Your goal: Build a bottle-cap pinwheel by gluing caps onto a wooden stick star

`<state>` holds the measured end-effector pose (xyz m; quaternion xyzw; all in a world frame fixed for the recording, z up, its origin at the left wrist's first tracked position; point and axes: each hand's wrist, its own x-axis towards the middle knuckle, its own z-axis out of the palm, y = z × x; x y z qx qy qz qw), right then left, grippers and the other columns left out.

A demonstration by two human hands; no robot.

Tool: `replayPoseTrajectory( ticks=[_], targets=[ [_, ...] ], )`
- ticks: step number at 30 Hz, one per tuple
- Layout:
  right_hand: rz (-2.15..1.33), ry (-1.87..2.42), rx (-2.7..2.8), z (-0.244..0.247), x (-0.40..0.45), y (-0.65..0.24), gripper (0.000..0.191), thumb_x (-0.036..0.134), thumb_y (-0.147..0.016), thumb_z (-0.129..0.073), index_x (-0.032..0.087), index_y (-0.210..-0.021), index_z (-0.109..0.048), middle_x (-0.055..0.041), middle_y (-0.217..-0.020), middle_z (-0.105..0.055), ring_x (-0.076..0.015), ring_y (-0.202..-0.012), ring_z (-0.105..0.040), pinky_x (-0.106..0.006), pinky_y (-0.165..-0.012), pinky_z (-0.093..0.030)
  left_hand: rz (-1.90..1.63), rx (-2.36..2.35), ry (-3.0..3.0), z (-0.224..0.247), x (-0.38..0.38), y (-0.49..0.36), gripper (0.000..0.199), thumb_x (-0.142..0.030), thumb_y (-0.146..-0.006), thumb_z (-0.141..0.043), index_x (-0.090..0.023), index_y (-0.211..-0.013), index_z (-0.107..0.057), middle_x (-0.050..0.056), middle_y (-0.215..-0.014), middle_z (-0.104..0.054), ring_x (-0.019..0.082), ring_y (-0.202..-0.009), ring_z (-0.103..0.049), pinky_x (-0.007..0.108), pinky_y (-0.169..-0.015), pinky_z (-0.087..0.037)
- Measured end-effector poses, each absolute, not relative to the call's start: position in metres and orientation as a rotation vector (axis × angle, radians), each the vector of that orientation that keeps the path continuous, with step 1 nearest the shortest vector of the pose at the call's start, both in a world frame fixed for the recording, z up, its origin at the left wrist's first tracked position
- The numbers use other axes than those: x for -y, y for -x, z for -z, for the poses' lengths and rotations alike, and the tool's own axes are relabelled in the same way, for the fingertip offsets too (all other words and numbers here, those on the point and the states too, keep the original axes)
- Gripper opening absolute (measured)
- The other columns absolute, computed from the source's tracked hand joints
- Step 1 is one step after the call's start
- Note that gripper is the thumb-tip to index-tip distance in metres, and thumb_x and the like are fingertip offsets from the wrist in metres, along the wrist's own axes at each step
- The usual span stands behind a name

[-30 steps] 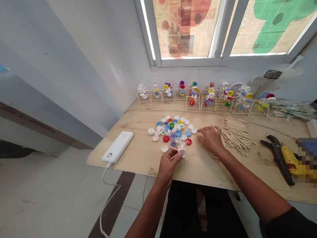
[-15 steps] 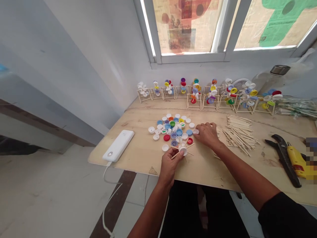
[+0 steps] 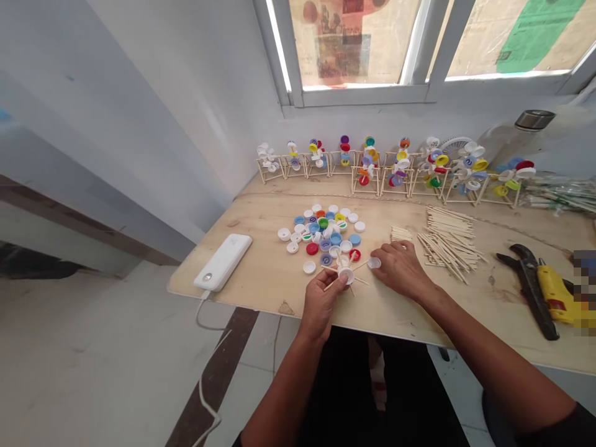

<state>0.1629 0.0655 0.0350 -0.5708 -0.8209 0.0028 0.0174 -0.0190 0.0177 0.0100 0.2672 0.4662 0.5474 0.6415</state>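
Observation:
My left hand (image 3: 321,302) is closed on a small wheel of wooden sticks and bottle caps (image 3: 346,275). Its sticks fan out in several directions, and a white cap faces me beside the thumb. Between the fingertips of my right hand (image 3: 398,266) is a white bottle cap (image 3: 374,264), close to the tip of one stick on the wheel's right side. Just beyond both hands lies a spread of loose caps in white, blue, red, green and yellow, among them a red cap (image 3: 311,249).
Stick bundles (image 3: 449,245) lie to the right, with black-handled cutters (image 3: 531,292) and a yellow glue gun (image 3: 554,292) further over. A white power bank (image 3: 223,262) with a cable lies left. Stick frames with cap wheels (image 3: 367,171) line the wall, near a bottle (image 3: 526,136).
My right hand has lifted the white cap from the edge of the loose caps and brought it towards me, near the wheel. My left hand keeps its hold on the wheel.

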Motion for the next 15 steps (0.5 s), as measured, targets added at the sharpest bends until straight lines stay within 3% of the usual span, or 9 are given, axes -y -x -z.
replayPoseTrajectory(
  ticks=[15],
  targets=[
    [-0.037,1.798,2.533,-0.0361,-0.0648,-0.1634,0.022,0.026,-0.084,-0.048,0.02,-0.096,-0.066,-0.008,-0.095,-0.066,-0.0241,-0.095,-0.054,-0.04,-0.092,-0.021,-1.246,-1.079,-0.615,-0.0134,-0.0179,0.017,0.031,-0.032,-0.056,-0.081,-0.013,-0.073,-0.063,0.002,-0.078,-0.067,0.012,-0.071,-0.06,0.024,-0.072,-0.047]
  ],
)
